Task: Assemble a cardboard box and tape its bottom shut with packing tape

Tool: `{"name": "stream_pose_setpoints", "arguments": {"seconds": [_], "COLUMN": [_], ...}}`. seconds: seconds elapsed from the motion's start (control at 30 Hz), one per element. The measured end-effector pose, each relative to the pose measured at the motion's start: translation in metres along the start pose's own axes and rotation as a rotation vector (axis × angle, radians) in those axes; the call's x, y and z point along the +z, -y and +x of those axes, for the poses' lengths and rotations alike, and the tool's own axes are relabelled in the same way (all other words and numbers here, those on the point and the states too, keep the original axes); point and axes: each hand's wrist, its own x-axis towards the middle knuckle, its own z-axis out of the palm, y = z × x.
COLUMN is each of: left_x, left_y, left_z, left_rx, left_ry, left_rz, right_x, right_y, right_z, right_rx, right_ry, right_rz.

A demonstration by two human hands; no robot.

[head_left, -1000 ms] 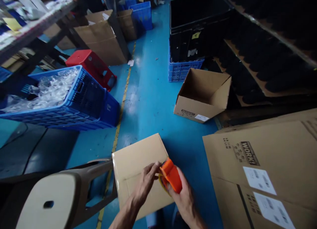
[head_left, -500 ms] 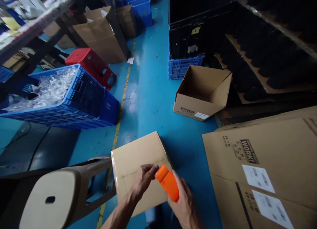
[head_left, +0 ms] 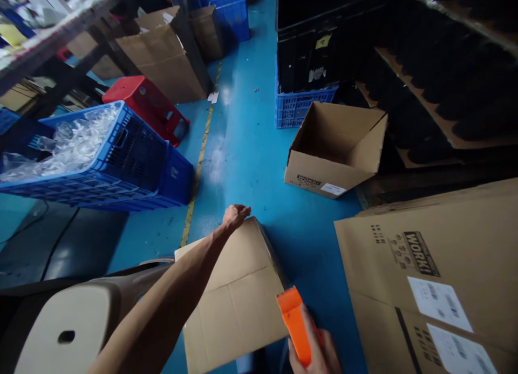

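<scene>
A closed cardboard box [head_left: 246, 309] sits low in front of me, its top crossed by seams. My left hand [head_left: 236, 215] reaches over it to the far edge, fingers drawn together; whether it touches the box or pinches anything is hidden. Its forearm covers the left part of the box top. My right hand [head_left: 318, 344] is wrapped round an orange tape dispenser [head_left: 297, 325], whose wide head points away from me beside the box's near right side.
An open cardboard box [head_left: 327, 169] stands ahead right, with flat cartons [head_left: 380, 266] nearer. A beige stool [head_left: 65, 320], a blue crate [head_left: 137, 163] of clear plastic bags and a red stool [head_left: 137, 93] are left. Black bins [head_left: 299, 66] and shelves [head_left: 429, 101] line the right.
My left hand has left the dispenser's head and moved forward to the box's far edge. My right hand has drawn the dispenser down and to the right.
</scene>
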Motion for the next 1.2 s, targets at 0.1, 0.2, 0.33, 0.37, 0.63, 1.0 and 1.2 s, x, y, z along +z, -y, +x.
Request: {"name": "stream_pose_setpoints", "arguments": {"seconds": [0.1, 0.2, 0.33, 0.37, 0.63, 1.0, 1.2], "left_x": [0.011, 0.016, 0.015, 0.013, 0.005, 0.006, 0.013], "left_y": [0.009, 0.014, 0.013, 0.011, 0.007, 0.034, 0.02], "left_z": [0.01, 0.011, 0.009, 0.009, 0.018, 0.022, 0.003], "left_rx": [-0.007, -0.017, -0.007, -0.003, 0.071, 0.032, 0.21], "left_ry": [0.056, 0.1, 0.155, 0.163, 0.158, 0.269, 0.029], "left_rz": [-0.075, -0.185, -0.309, -0.325, -0.281, 0.068, 0.386], "right_x": [0.008, 0.01, 0.012, 0.013, 0.009, 0.015, 0.013], "right_y": [0.003, 0.008, 0.014, 0.016, 0.019, 0.023, 0.025], "right_z": [0.003, 0.001, -0.003, -0.004, -0.003, -0.004, -0.003], "right_rx": [0.045, 0.07, 0.069, 0.07, 0.067, 0.096, 0.115], "right_ry": [0.034, 0.055, 0.03, 0.016, -0.046, 0.09, 0.156], "right_rz": [-0.032, -0.053, -0.038, -0.029, -0.011, -0.124, -0.191]}}
